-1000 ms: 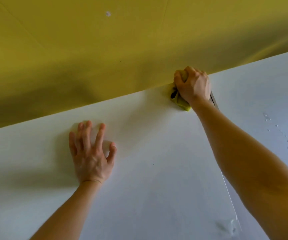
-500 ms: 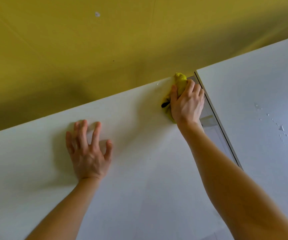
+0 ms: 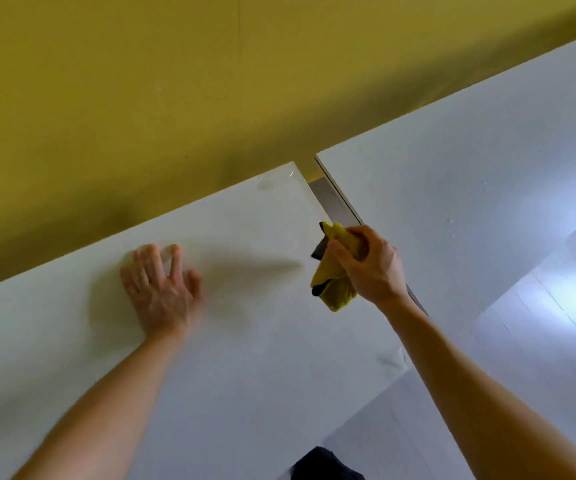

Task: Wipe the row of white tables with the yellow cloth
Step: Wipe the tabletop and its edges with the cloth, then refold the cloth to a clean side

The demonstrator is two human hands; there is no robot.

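Observation:
My right hand grips the bunched yellow cloth, which hangs from my fist at the right edge of the near white table. The cloth has a dark label or edge on it. My left hand rests flat on that table with its fingers spread, a little blurred. A second white table stands to the right, separated from the first by a narrow gap.
A yellow wall runs along the far edge of both tables. Small white specks lie on the right table. Pale floor shows at the right, and a dark shape sits at the bottom edge.
My right hand has drawn the cloth back from the far corner along the table's right edge toward me. The view has shifted, showing more of the gap and the right table.

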